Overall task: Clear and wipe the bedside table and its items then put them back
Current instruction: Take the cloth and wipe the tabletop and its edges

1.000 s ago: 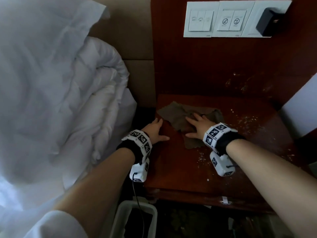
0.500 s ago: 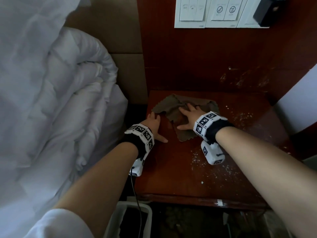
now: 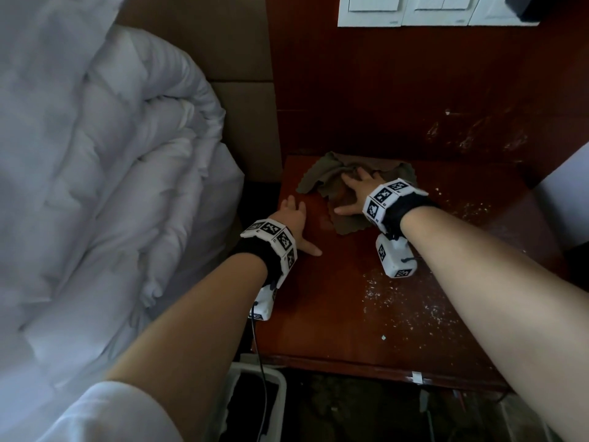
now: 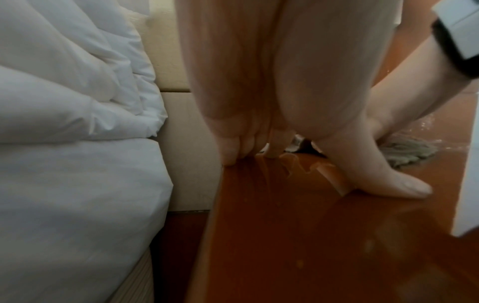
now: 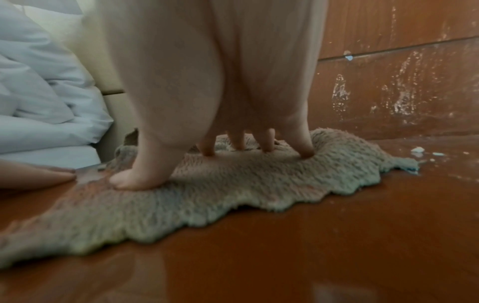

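The red-brown bedside table (image 3: pixel 334 314) carries a crumpled grey-brown cloth (image 3: pixel 322 178) at its back left. My right hand (image 3: pixel 357 194) lies flat on that cloth (image 5: pixel 233 184), fingers spread and pressing it down onto the wood. My left hand (image 3: pixel 294 224) rests flat on the table's left edge beside the cloth, thumb stretched out to the right; in the left wrist view its fingers (image 4: pixel 233 147) sit at the table edge (image 4: pixel 215 194). White crumbs and dust (image 3: pixel 401 301) speckle the right half of the tabletop.
A white duvet (image 3: pixel 95 186) is piled on the bed at left, against a beige headboard (image 3: pixel 242 122). The wood wall panel (image 3: pixel 414 90) behind the table is smeared, with a white switch plate (image 3: pixel 414 11) above. A white bin (image 3: pixel 255 406) stands below the table's front left corner.
My right hand has pushed the cloth away from me toward the back of the table. The left hand has stayed put on the left edge. The head view has tilted downward.
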`<state>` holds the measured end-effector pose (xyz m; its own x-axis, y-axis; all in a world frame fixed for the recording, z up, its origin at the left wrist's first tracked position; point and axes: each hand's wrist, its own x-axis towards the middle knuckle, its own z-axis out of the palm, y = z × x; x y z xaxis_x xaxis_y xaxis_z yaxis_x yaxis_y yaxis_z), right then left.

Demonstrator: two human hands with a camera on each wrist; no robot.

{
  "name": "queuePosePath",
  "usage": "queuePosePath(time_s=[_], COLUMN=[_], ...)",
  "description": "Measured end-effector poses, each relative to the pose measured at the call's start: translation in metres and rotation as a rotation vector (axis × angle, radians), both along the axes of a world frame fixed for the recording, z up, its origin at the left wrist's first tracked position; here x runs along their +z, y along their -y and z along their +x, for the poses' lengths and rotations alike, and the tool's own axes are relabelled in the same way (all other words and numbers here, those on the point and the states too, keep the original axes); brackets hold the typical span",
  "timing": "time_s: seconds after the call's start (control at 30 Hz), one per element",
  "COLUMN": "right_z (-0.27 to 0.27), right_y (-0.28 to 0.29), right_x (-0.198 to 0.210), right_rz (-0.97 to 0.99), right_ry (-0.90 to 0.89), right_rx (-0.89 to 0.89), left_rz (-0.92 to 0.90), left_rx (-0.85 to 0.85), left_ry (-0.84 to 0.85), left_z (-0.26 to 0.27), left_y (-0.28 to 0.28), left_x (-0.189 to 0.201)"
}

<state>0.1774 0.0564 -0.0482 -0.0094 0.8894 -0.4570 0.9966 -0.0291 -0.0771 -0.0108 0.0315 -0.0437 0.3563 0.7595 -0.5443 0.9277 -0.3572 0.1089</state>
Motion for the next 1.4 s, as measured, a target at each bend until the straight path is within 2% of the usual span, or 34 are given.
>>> queuePosePath(time_s=[0.2, 0.4, 0.53, 1.13, 1.4], right_z=[0.014, 0.05, 0.055, 0.061, 0.062], right_y=[0.024, 0.054, 0.062, -0.004, -0.013], right_x=[0.002, 0.006, 0.003, 0.0, -0.001], right_rz=[-0.023, -0.046, -0.045, -0.027, 0.011], right_ry=[-0.001, 0.0, 0.004, 0.025, 0.024], right_rx=[0.055, -0.01, -0.024, -0.079, -0.076], left_rz=[0.028, 0.049, 0.021, 0.022, 0.021], left_rx=[0.04, 0.121, 0.184, 0.174, 0.187], left_ry=[-0.042, -0.07, -0.081, -0.054, -0.044], left_z=[0.011, 0.031, 0.047, 0.045, 0.048], left_y=[-0.003, -0.004, -0.008, -0.005, -0.01], left_x=[0.004, 0.006, 0.008, 0.011, 0.009])
